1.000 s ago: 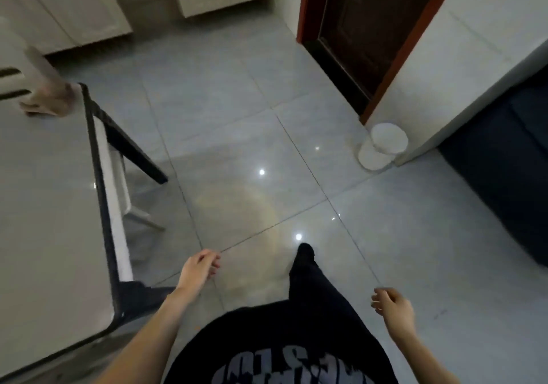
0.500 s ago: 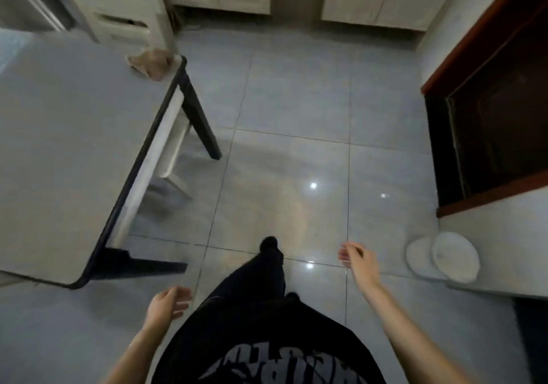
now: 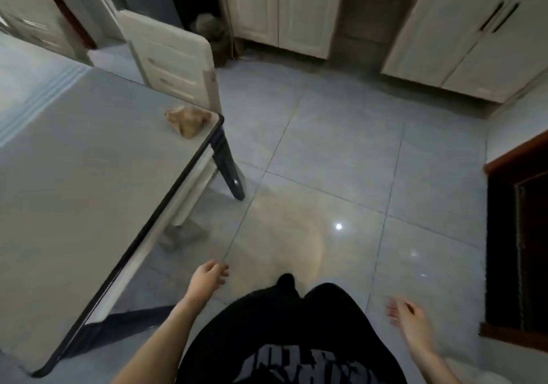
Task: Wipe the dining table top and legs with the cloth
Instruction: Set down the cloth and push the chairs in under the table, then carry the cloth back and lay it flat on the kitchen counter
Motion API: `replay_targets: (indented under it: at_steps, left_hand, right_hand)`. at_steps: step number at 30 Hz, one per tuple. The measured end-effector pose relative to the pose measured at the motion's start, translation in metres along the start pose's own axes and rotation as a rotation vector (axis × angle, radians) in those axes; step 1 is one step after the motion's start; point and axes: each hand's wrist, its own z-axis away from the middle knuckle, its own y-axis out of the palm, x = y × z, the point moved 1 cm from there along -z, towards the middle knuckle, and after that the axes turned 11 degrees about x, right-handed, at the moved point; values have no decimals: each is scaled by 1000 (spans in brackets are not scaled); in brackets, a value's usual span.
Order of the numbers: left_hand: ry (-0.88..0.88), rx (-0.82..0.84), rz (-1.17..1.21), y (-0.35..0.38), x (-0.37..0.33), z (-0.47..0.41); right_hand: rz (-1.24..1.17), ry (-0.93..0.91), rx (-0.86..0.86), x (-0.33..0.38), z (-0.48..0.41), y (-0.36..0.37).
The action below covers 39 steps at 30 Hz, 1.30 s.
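Tiled floor (image 3: 326,152) beneath left hand (image 3: 207,280), right hand (image 3: 406,315): loose, empty.

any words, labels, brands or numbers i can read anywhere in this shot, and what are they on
Print on the black shirt: large pale block letters, upside down in this view, cut off by the frame edge and too blurred to read.
No writing shows on the table, cloth, chair or cabinets.
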Motion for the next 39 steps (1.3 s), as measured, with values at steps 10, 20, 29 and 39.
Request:
replay_targets:
  at_steps: [10, 20, 29, 39]
  left_hand:
    - [24, -103, 101, 40, -109, -78]
    - [-104, -424, 451, 81, -121, -80]
    - [-1, -686, 408, 18, -152, -89]
    - [-3, -731, 9, -147, -185, -152]
  right_hand:
    - [102, 3, 116, 143, -139, -25]
    - [457, -258, 531, 384, -256, 72]
    - [642, -473, 905, 492, -216, 280]
    - [967, -702, 978, 531, -150, 501]
